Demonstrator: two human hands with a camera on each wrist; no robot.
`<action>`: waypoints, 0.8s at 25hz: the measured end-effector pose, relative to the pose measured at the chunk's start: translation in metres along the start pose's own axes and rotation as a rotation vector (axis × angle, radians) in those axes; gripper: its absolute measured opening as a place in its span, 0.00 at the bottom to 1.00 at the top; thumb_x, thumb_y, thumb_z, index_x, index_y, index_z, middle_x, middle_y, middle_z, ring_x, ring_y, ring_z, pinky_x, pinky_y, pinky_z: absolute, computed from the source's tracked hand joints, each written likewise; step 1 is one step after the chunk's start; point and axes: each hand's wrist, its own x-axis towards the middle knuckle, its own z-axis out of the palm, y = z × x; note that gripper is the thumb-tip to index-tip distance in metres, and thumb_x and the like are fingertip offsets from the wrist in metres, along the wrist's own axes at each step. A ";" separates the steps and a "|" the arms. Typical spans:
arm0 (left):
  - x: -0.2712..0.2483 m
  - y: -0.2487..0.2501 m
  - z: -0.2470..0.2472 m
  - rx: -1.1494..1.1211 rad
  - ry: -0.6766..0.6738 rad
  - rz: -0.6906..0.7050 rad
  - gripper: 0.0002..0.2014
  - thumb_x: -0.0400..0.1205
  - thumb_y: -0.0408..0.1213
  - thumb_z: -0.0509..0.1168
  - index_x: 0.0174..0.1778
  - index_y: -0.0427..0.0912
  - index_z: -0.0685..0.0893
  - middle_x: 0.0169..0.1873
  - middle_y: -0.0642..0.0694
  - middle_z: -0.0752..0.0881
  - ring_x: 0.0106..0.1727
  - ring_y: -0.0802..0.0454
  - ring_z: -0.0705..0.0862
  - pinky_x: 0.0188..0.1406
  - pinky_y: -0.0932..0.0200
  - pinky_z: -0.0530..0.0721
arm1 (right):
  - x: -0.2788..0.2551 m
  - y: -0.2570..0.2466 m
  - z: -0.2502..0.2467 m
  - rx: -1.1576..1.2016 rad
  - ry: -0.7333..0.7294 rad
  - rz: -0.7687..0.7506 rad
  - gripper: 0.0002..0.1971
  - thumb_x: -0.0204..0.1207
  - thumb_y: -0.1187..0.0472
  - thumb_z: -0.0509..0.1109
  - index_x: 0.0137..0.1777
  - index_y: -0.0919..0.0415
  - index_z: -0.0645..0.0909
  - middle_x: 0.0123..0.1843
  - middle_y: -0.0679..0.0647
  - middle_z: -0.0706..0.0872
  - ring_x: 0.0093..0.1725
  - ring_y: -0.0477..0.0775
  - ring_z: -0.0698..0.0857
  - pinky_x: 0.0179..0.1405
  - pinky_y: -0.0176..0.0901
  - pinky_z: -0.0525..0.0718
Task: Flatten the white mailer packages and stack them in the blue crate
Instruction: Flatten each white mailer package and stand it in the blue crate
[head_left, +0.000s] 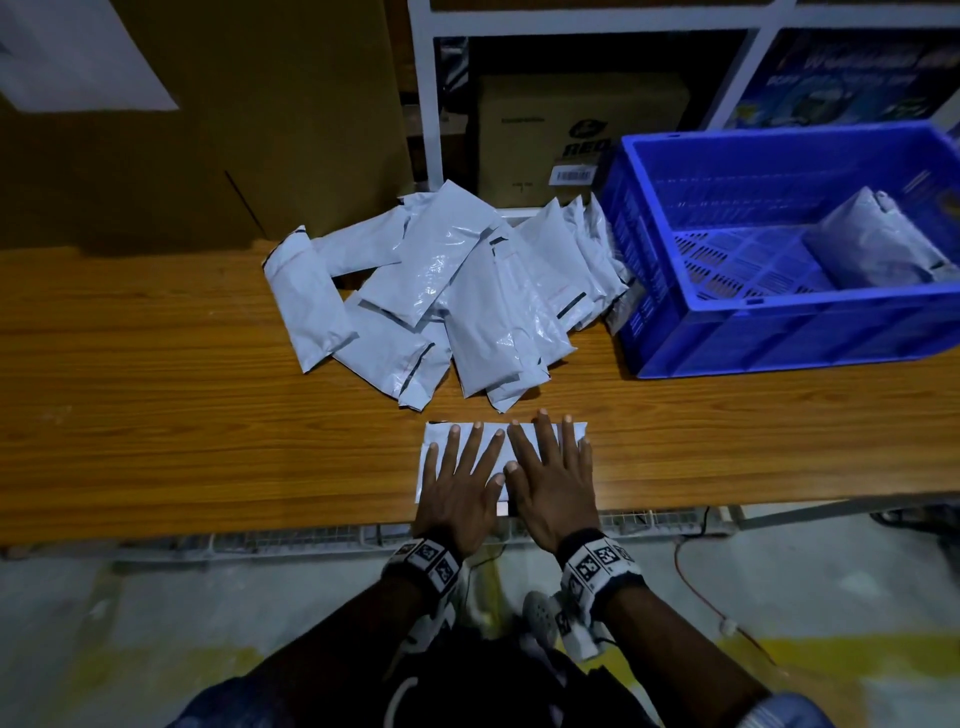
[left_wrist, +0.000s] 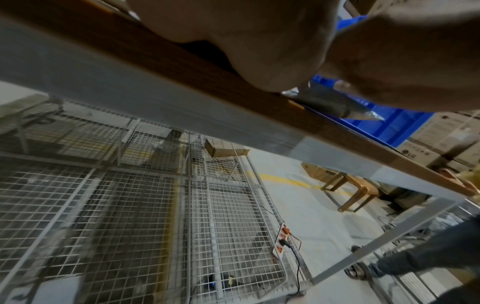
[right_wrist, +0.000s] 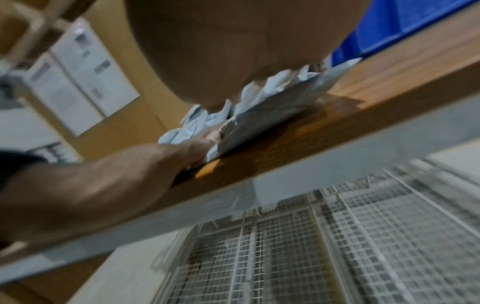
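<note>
Both hands, left hand (head_left: 457, 488) and right hand (head_left: 553, 483), press flat-fingered on a white plastic mailer package (head_left: 436, 441). Only the wrist views show wire-mesh shelving (left_wrist: 228, 216) beneath the wood-grain table (head_left: 156, 415).

White plastic mailer packages (head_left: 441, 296) with black strips lie on a brown wood-grain tabletop (head_left: 156, 389) beside a blue perforated plastic crate (head_left: 779, 332).
</note>
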 end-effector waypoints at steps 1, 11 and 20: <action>0.000 -0.001 0.001 0.003 0.004 0.000 0.27 0.92 0.56 0.36 0.87 0.61 0.37 0.87 0.55 0.34 0.87 0.51 0.30 0.85 0.38 0.39 | 0.000 -0.003 0.000 -0.013 0.032 0.009 0.26 0.88 0.43 0.42 0.86 0.38 0.44 0.87 0.48 0.34 0.84 0.55 0.27 0.84 0.60 0.34; -0.002 0.000 -0.005 0.001 0.142 0.068 0.29 0.91 0.54 0.51 0.89 0.51 0.56 0.89 0.45 0.52 0.89 0.42 0.45 0.86 0.35 0.47 | 0.002 0.000 0.020 -0.112 0.034 0.022 0.28 0.88 0.45 0.43 0.87 0.43 0.46 0.88 0.54 0.39 0.87 0.61 0.37 0.84 0.65 0.44; 0.007 0.002 0.001 0.007 0.004 -0.041 0.28 0.91 0.56 0.36 0.88 0.60 0.39 0.88 0.53 0.37 0.87 0.50 0.32 0.86 0.37 0.41 | 0.011 0.007 0.008 -0.025 -0.093 -0.021 0.29 0.85 0.40 0.36 0.86 0.39 0.41 0.87 0.50 0.31 0.85 0.58 0.29 0.83 0.66 0.39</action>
